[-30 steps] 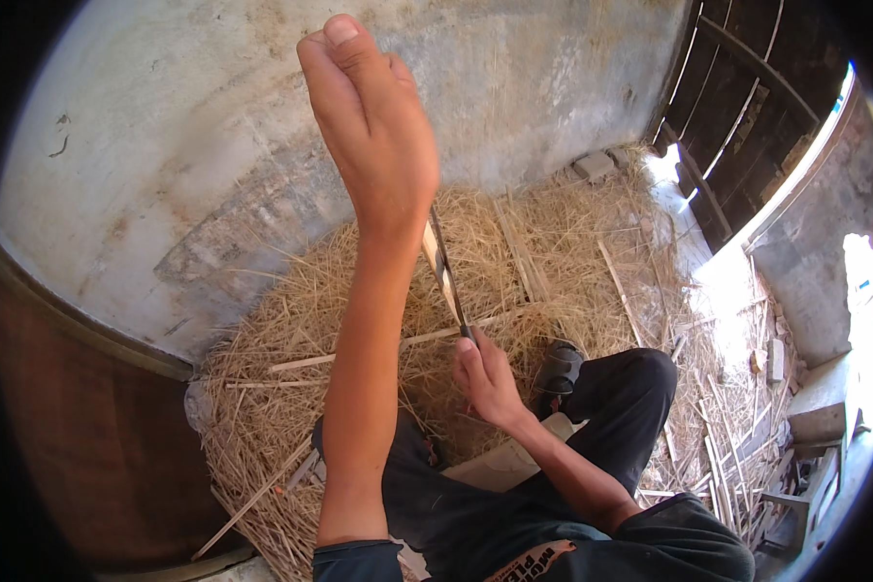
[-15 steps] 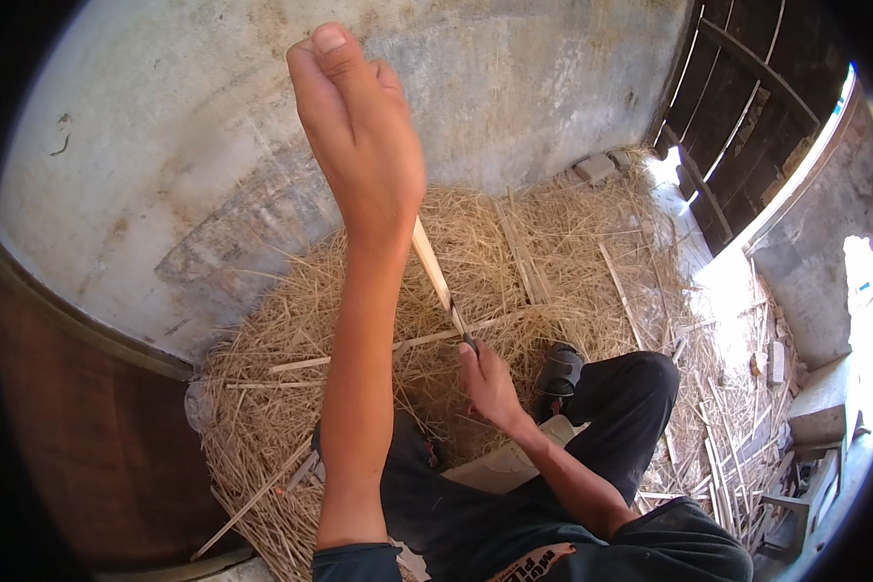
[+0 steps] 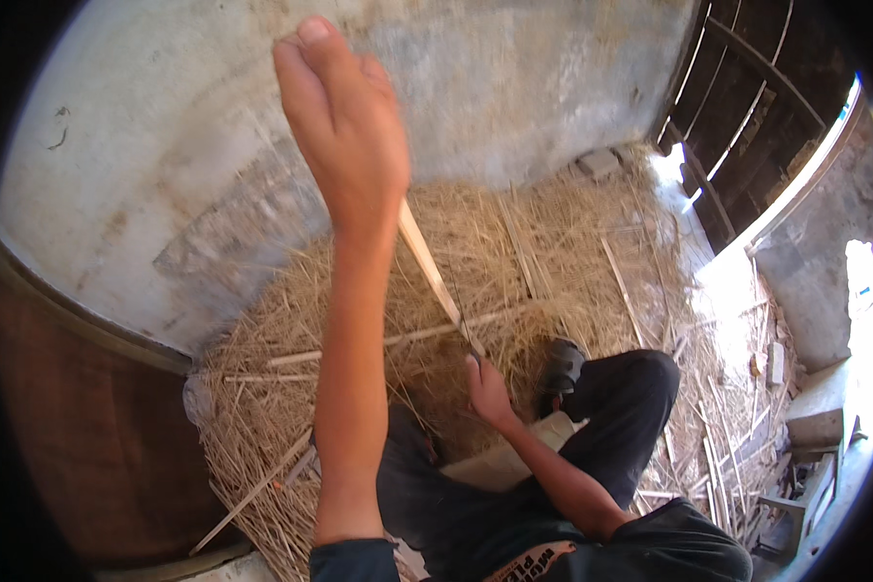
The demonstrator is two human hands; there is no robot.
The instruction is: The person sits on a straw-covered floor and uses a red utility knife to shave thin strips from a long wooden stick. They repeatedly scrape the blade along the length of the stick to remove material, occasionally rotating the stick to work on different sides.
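My left hand (image 3: 347, 131) is raised high in front of the wall, its fingers closed. From behind that wrist a pale wooden strip (image 3: 425, 257), perhaps split bamboo, slants down to the right; the hand hides its upper end. Lower down, my right hand (image 3: 492, 396) is closed round the handle of a knife (image 3: 463, 318). The thin dark blade points up along the strip and lies against its lower part. Whether it cuts into the wood is too small to tell.
Straw-like shavings (image 3: 291, 301) and long strips cover the floor. A stained wall (image 3: 514, 97) rises ahead, with a brown panel (image 3: 87, 417) at the left. A dark slatted wooden structure (image 3: 747, 116) stands at the far right. My bent leg (image 3: 621, 398) is beside my right forearm.
My left hand has shifted slightly up and to the left with the strip. The knife in my right hand has moved a little lower along the strip, its blade now showing more.
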